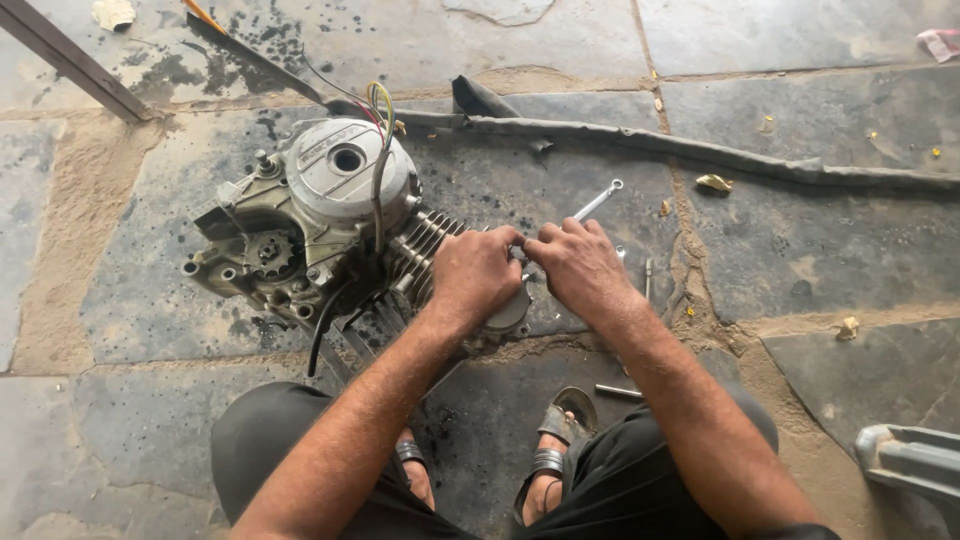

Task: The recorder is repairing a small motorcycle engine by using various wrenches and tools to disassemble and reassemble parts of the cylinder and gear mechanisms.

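A greasy grey motorcycle engine (320, 215) lies on the stone floor, its round side cover up and its finned cylinder pointing right. My left hand (475, 275) is closed over the cylinder head end. Touching it from the right, my right hand (580, 265) grips a small part at that same spot; the part itself is hidden by my fingers. A silver spanner (597, 202) lies on the floor just behind my hands, its ring end away from me. Coloured wires (381, 105) rise from the engine's top.
A long dark rubber strip (700, 150) runs across the floor behind the engine. A metal bolt (618, 391) lies by my right sandal (560, 425). A grey metal part (910, 460) sits at the lower right. A metal bar (70, 60) crosses the top left corner.
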